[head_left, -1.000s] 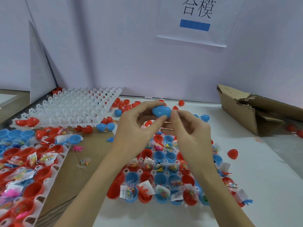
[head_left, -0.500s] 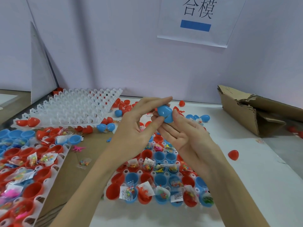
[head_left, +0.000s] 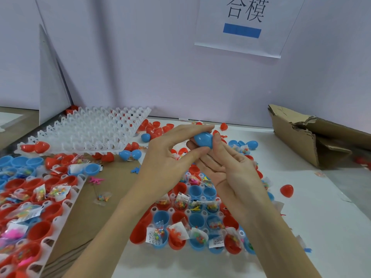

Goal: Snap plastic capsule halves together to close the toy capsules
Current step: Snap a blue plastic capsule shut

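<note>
Left hand [head_left: 168,163] and right hand [head_left: 226,167] both pinch blue capsule [head_left: 203,139] – halves look mated. Risk: uneven squeeze leaves seam unlatched – capsule pops open, drops into tray [head_left: 170,210].

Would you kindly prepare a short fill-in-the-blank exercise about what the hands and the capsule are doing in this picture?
1. Both hands hold a closed plastic egg capsule whose colour is ____.
2. The left hand and the right hand hold it above a white tray of open red and ____ capsule halves.
3. The empty white plastic grid tray lies on the person's ____ side.
4. The torn box at the right is made of ____.

Missing words: blue; blue; left; cardboard
</note>
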{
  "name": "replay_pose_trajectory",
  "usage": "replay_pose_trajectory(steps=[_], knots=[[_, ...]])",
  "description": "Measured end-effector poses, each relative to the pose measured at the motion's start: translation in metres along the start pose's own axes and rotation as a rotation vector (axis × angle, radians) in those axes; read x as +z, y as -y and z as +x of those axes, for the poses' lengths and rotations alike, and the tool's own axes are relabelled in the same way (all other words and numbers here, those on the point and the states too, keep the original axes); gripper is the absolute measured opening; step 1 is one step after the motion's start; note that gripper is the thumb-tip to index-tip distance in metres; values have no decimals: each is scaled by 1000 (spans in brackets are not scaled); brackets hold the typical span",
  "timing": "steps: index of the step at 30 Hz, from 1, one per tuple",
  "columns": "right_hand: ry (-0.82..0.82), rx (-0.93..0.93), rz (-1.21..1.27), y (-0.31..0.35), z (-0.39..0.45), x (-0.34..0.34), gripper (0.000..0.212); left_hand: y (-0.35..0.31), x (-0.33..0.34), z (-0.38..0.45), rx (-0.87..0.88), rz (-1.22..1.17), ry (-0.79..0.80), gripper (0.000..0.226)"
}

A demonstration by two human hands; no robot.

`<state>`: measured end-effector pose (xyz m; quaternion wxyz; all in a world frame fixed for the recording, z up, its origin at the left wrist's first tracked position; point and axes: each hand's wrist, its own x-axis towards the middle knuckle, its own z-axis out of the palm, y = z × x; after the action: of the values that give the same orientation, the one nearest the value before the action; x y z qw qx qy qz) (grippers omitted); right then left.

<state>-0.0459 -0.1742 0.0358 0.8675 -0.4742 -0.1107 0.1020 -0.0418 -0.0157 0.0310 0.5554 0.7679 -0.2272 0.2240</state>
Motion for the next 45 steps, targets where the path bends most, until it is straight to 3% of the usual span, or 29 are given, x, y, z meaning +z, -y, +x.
replay_pose_trajectory(steps=[7,15,20,26,40,45], knots=[[-33,-3,17,-3,-2,2,40,-2,5,-1,60,118,10,49],[-15,62,42,-10,-1,3,43,0,11,-5,190,351,-151,44],[-2,56,39,-13,-2,4,43,-2,7,-6,178,375,-140,42],[47,110,-10,-3,-2,2,30,-6,6,-7,156,400,-120,37],[188,240,267,-1,3,-1,40,-3,5,-8,345,569,-188,29],[172,174,211,-4,4,0,45,1,7,-5,264,534,-153,38]])
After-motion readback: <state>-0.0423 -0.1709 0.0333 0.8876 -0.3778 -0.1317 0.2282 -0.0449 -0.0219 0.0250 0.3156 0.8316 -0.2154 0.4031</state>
